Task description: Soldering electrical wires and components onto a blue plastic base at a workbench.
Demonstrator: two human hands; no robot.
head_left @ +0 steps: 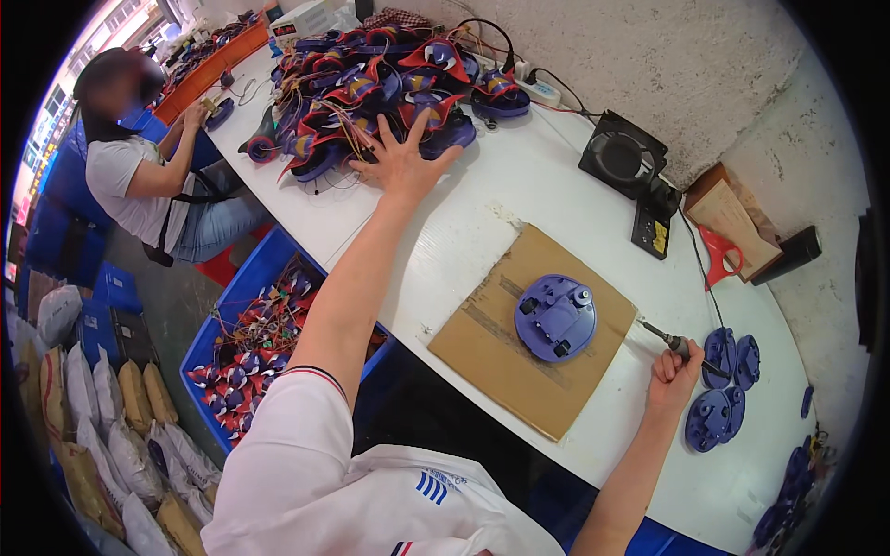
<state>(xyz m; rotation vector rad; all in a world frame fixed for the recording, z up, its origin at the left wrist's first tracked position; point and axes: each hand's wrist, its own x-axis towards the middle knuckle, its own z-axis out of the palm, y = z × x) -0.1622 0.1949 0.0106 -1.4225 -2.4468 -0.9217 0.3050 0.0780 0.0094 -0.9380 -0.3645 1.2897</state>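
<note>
Left grip (406,170) spread wide at the far parts pile (357,85); right grip (673,374) closed around a slim tool (678,345), right of cardboard (475,335).

Left arm (357,269) stretched far forward, nearly straight; left hand (405,163) palm down, splayed wide. Right forearm (632,473) angled forward, slightly outward; right hand (674,378) curled inward in closed grip.

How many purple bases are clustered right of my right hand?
4 visible: upper left base, upper right base, lower left base, and lower right base, the lower two overlapping. More may be hidden.
</note>
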